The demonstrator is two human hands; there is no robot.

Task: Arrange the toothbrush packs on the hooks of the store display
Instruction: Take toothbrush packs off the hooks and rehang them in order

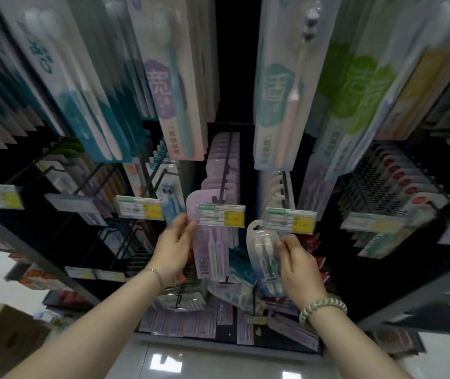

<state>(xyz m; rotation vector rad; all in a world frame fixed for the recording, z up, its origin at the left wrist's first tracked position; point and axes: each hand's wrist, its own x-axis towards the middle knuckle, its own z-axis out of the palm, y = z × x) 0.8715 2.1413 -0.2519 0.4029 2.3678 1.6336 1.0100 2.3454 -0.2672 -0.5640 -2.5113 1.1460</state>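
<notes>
- At mid-height of display, front of centre hook (225, 170): with left hand (173, 251), pinches left edge of purple toothbrush pack (210, 242); grip clamped on card between thumb and fingertips.
- Appears already hung at front of its row. Judged to steady it so it sits square behind price tag (221, 218).
- With right hand (300, 265), pinches clear blister pack (263, 258) at its right edge; grip clamped there, thumb in front.
- Keeps that pack upright, hang hole (258, 228) uppermost and clear of fingers. Judged ready for threading onto right hook (285, 184).
- Not yet on any hook: held in air just left of and below yellow-and-white tag (291, 221).
- Purple pack: flat printed card, rounded top, two pale brushes under clear film.
- Clear pack: stiff moulded plastic, glossy, rounded top, two brushes inside, darker print near bottom.
- Hooks: thin black wire, long and straight, loaded with tight rows of matching packs.
- Tags: clear plastic holders with paper inserts, mounted at hook tips, partly hiding pack tops.
- Also noted: bead bracelet (322, 307) on right wrist, thin chain (154, 272) on left, cardboard box (2, 337) at lower left, glossy floor (218, 362).
</notes>
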